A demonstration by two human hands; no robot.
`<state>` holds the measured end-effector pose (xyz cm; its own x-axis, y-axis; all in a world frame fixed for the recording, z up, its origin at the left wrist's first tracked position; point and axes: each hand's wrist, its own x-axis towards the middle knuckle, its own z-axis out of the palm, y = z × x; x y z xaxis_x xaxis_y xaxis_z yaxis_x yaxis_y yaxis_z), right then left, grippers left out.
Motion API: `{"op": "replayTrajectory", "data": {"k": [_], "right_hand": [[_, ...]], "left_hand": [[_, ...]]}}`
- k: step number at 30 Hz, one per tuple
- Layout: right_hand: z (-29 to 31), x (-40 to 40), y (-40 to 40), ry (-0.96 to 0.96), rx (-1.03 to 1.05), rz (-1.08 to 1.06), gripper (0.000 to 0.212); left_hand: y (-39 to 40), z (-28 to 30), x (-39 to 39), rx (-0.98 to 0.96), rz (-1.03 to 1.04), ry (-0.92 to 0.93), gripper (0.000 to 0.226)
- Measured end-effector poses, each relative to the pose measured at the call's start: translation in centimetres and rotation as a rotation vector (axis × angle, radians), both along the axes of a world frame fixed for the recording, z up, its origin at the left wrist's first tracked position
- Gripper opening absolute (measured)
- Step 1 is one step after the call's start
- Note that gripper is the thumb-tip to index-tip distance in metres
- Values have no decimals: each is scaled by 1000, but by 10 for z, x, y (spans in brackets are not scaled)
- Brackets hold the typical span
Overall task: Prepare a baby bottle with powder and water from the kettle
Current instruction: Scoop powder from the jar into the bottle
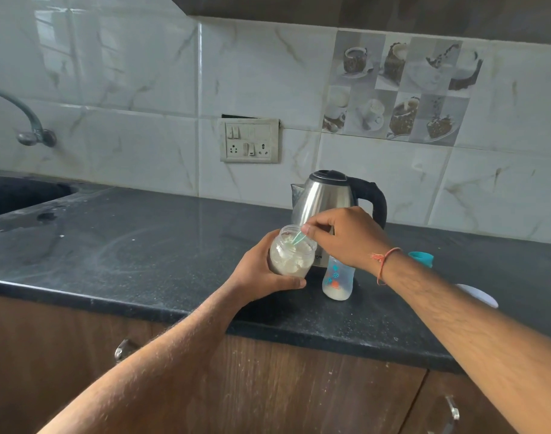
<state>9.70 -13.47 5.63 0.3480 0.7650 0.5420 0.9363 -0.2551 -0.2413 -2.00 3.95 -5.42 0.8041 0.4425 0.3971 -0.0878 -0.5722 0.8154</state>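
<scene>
The left hand gripped the powder jar round its side and held it tilted above the counter, apparently so its open mouth faced the right hand. That hand pinched a small green scoop with its tip down in the powder, probably to lift out a measure. The baby bottle stood uncapped just right of the jar, a little white powder already at its bottom, close enough for a short carry. The kettle stood directly behind, lid closed. A teal cap lay farther right. Nothing blocked the way between jar and bottle.
</scene>
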Motion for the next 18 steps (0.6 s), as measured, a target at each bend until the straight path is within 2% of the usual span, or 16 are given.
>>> {"op": "replayTrajectory", "data": {"k": [6, 18], "right_hand": [[2, -4, 1, -75, -117, 15, 27], [-1, -6, 7, 174, -82, 45, 25]], "left_hand": [[2, -2, 1, 7, -12, -25, 105], [2, -2, 1, 8, -7, -33, 106]]}}
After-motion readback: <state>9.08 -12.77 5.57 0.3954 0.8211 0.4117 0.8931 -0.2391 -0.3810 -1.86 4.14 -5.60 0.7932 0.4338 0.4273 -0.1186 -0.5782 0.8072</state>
